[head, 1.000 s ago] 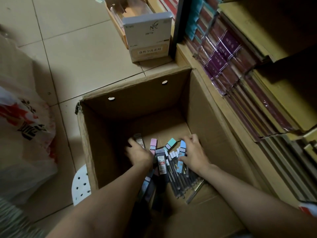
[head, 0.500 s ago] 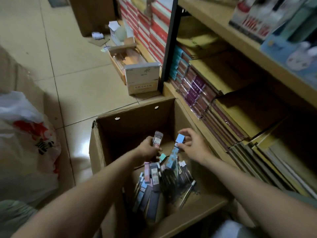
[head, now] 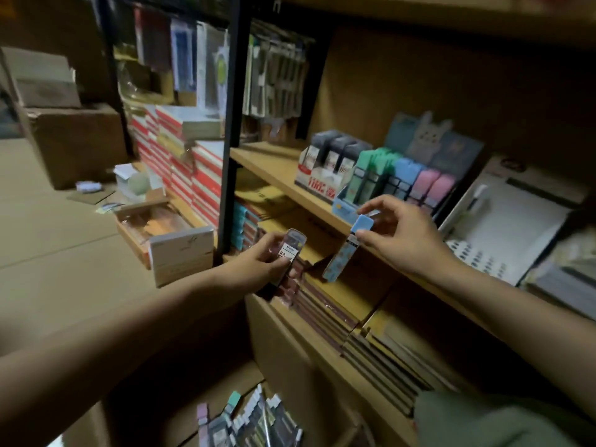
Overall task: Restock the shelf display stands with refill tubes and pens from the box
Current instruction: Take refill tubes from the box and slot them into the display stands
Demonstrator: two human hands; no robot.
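Note:
My left hand [head: 263,264] grips a clear refill tube with a white 0.7 label [head: 290,253], held in front of the lower shelf. My right hand [head: 401,235] pinches a blue-capped refill tube [head: 346,253] by its cap, just below the edge of the wooden shelf [head: 271,171]. On that shelf stands a display stand [head: 346,206] with green, blue and pink refill tubes [head: 403,182], and beside it a stand of dark tubes [head: 332,159]. The cardboard box [head: 283,359] is at the bottom, with several tubes and pens [head: 251,421] in it.
A black shelf post [head: 230,130] rises left of the shelf. Stacked notebooks [head: 325,304] fill the lower shelf under my hands. A white display tray [head: 503,227] stands right of the stands. Red-edged book stacks [head: 180,156], a small white box [head: 182,253] and cartons sit on the floor at left.
Both hands have lifted out of the box, each with a tube, up to shelf height. The view has swung up from the box to the shelf display stands.

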